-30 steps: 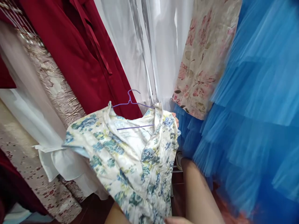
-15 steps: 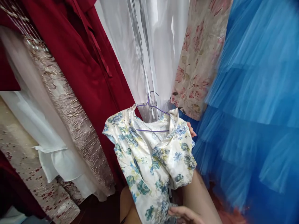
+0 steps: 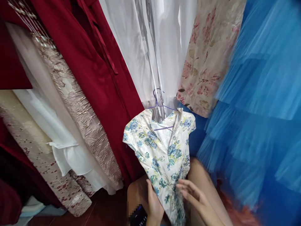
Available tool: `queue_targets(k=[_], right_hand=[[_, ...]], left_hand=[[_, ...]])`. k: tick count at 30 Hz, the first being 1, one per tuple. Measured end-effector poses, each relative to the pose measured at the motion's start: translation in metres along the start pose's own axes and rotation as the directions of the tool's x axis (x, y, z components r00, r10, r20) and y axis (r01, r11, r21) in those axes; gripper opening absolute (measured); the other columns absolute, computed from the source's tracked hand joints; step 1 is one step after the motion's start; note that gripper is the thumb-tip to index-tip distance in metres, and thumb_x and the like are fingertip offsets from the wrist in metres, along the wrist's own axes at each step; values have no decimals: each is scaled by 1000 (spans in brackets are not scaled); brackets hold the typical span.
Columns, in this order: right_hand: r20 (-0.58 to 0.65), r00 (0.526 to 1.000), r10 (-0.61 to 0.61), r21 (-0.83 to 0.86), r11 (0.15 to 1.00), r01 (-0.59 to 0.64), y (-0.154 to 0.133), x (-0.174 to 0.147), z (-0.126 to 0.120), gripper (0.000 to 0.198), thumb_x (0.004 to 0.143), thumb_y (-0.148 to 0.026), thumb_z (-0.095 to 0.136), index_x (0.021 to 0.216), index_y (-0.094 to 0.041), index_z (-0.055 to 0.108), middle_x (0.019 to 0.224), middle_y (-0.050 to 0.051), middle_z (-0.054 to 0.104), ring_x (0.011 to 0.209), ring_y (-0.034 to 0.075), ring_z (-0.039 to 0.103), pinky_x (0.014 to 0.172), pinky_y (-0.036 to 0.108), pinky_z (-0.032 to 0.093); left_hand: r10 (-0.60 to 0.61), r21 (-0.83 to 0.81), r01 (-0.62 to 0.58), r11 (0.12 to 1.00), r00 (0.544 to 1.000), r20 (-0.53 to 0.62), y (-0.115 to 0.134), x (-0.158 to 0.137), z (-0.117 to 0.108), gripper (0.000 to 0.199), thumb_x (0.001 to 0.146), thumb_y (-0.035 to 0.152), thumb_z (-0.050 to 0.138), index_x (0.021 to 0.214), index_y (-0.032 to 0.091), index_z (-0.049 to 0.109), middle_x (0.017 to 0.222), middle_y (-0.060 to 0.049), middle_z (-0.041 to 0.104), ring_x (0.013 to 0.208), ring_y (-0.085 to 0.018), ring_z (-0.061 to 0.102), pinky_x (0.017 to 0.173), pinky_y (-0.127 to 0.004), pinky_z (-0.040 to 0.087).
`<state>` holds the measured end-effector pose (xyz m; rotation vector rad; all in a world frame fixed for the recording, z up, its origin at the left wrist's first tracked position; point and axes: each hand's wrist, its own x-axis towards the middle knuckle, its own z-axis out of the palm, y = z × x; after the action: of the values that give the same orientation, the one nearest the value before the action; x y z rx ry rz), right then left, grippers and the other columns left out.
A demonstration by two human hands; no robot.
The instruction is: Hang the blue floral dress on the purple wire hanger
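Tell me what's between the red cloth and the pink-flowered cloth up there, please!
White cloth hangs between the red cloth and the pink-flowered cloth, with silvery strips running down it; the head view shows this.

Open air above the floral top lets a hand pass from the right hand up to the neckline, where the purple hanger crosses. White cloth blocks beyond, the red garment leftward, blue tulle rightward; the right leg bounds below.
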<state>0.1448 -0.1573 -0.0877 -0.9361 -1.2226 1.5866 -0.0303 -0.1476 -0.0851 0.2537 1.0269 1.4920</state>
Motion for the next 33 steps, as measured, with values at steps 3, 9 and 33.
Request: queue_targets(k=[3,9,33], right_hand=[[-144,978,-152,-197,973,122,-13,27,15,36,82,-49,67,104,-21,61,84,3,63,79,22,62,72,32,49],[-38,964,-262,-447,868,218,-38,64,21,34,82,-47,64,70,-19,50,63,-3,44,61,14,41,57,25,34],[127,985,-113,-451,878,159,-56,31,-8,46,95,-54,43,64,-20,34,65,-3,27,61,12,28,56,27,22]], left_hand=[[40,40,-42,998,998,53,-10,-4,-15,70,60,51,83,124,29,67,119,-10,69,126,-34,54,106,-42,45],[69,256,-101,961,989,131,-23,-5,-20,72,64,35,85,131,24,60,122,-13,67,123,-33,56,108,-40,43],[472,681,-648,340,744,473,21,-13,81,22,95,38,51,90,19,60,84,-4,66,78,-17,62,72,-27,47]])
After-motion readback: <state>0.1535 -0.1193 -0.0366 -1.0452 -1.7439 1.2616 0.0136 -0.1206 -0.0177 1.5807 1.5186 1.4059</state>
